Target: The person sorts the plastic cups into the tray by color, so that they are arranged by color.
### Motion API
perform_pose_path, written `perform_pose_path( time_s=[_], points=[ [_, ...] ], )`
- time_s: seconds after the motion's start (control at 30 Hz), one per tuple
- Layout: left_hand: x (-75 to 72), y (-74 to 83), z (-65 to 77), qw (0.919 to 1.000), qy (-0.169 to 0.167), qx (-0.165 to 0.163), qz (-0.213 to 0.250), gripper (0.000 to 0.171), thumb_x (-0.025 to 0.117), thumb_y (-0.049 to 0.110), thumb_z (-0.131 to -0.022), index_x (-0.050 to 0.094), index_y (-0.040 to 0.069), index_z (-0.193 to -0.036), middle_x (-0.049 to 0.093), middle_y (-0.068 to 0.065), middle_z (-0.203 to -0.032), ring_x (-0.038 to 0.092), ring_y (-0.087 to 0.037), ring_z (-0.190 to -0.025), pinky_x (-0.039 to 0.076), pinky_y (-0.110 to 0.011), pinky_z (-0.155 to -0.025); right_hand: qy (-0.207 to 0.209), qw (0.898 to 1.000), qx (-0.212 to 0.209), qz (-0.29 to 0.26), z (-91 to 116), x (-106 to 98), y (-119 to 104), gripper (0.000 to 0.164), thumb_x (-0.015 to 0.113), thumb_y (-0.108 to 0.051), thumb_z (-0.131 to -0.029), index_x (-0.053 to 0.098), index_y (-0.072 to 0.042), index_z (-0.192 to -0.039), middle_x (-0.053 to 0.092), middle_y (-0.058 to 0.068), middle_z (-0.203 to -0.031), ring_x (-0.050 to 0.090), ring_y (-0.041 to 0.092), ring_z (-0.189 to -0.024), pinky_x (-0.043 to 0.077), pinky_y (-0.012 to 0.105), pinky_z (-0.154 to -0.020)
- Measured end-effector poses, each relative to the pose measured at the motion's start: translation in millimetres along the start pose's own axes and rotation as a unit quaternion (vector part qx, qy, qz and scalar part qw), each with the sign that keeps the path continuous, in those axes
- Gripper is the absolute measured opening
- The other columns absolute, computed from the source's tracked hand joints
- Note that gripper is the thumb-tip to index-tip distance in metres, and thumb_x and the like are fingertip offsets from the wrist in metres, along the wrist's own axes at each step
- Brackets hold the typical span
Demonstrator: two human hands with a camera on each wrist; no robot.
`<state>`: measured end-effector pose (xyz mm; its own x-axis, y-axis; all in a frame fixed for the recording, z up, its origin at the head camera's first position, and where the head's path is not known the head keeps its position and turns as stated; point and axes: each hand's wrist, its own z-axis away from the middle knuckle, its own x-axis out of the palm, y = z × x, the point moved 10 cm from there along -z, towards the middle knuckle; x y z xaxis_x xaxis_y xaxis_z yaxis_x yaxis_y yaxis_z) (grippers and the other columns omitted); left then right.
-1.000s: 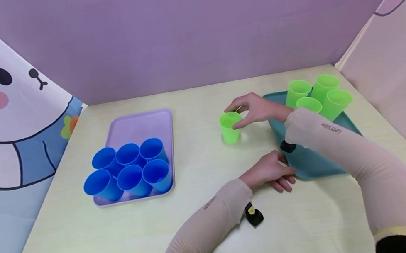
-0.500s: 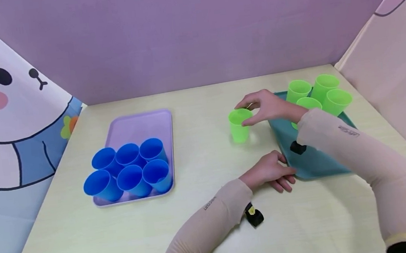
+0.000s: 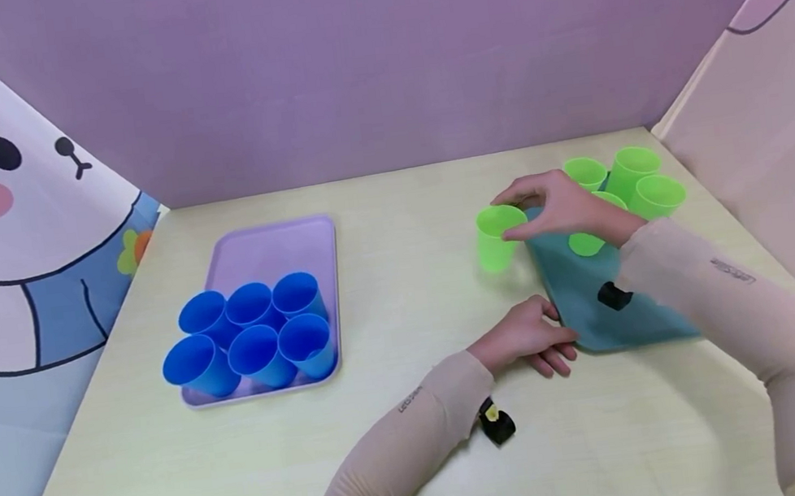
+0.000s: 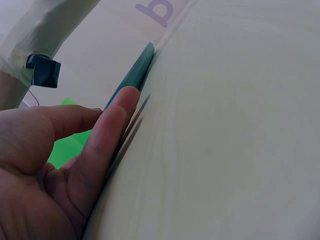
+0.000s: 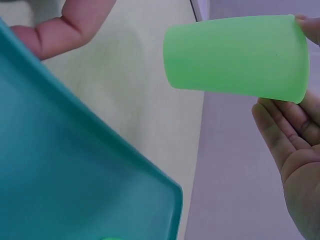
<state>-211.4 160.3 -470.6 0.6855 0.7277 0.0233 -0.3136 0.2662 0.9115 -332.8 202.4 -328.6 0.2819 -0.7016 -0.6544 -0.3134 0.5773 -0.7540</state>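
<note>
My right hand [image 3: 561, 209] pinches a green plastic cup [image 3: 494, 241] by its rim, thumb on the near side and fingers behind. The cup hangs upright, raised off the table beside the left edge of the teal tray [image 3: 596, 311]; in the right wrist view the cup [image 5: 235, 57] appears sideways. At the tray's near-left corner, my left hand [image 3: 525, 333] pinches the edge; the left wrist view has the thumb and fingers [image 4: 102, 145] either side of the tray's rim [image 4: 137, 70]. Several green cups [image 3: 659, 194] stand at the tray's far end, partly hidden by my right hand.
To the left, a lilac tray [image 3: 276, 249] bears two rows of upright blue cups [image 3: 262, 353]. The pale wooden table [image 3: 403, 296] stretches between the trays. A purple wall [image 3: 376, 62] closes off the back, with printed cloth at both sides.
My right hand has carried the green cup rightward and slightly up, from the open table to beside the teal tray. The left hand stays at the tray's corner.
</note>
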Motion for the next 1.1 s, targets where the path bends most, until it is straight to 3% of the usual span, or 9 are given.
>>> perform_pose_path(
  time_s=[0.13,0.4,0.67,1.1],
  points=[
    [0.5,0.4,-0.4,1.0000,-0.001,-0.001,-0.001,0.025,0.066,0.011,-0.097,0.042,0.005,-0.102,0.072,-0.011,-0.072,0.065,-0.017,-0.050,0.053,-0.027,-0.043,0.018,1.000,0.000,0.014,10,-10,1,0.045,0.086,-0.019,-0.079,0.071,-0.013,-0.122,0.068,0.004,-0.121,0.064,0.021,-0.116,0.050,0.037,-0.098],
    [-0.1,-0.9,-1.6,1.0000,0.003,-0.006,-0.003,0.025,0.067,0.011,-0.096,0.042,0.006,-0.102,0.072,-0.011,-0.072,0.066,-0.018,-0.050,0.053,-0.027,-0.043,0.052,0.999,-0.012,-0.006,30,-25,0,0.045,0.084,-0.005,-0.079,0.069,-0.002,-0.121,0.068,0.005,-0.114,0.062,-0.003,-0.102,0.048,0.014,-0.089],
    [0.7,1.0,-0.9,1.0000,0.002,-0.002,-0.005,0.025,0.066,0.010,-0.097,0.042,0.005,-0.102,0.072,-0.011,-0.072,0.066,-0.018,-0.051,0.053,-0.027,-0.043,0.082,0.997,0.010,-0.006,52,-40,10,0.047,0.085,-0.007,-0.078,0.069,-0.002,-0.122,0.066,-0.004,-0.113,0.061,-0.004,-0.105,0.046,0.012,-0.091],
    [1.2,0.1,-1.5,1.0000,0.008,-0.001,0.001,0.024,0.066,0.010,-0.097,0.043,0.005,-0.102,0.072,-0.010,-0.072,0.066,-0.019,-0.051,0.053,-0.027,-0.043,0.147,0.988,-0.025,-0.043,97,-57,19,0.046,0.081,0.012,-0.073,0.069,0.005,-0.117,0.069,-0.018,-0.107,0.063,-0.004,-0.101,0.047,0.009,-0.086]
  ],
)
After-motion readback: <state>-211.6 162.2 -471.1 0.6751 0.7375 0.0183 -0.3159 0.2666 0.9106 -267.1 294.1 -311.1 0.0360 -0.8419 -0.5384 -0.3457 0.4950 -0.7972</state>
